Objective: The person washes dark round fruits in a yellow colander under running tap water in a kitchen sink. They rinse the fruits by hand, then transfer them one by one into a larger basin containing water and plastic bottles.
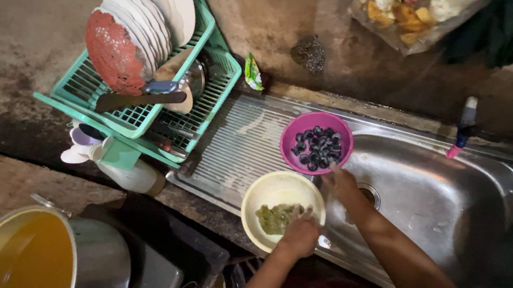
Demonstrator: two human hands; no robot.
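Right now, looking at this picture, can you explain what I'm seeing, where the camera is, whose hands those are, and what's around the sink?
This is one picture from a camera worn on a person's head, looking down at their own two bare hands at a metal sink. The left hand reaches into a cream bowl that holds some green mush. The right hand touches the rim of a purple bowl filled with small dark round things. Behind, on the left, a green dish rack holds white plates and a knife. A big metal pot of orange liquid sits at lower left. A clear bag of scraps lies at the top right.
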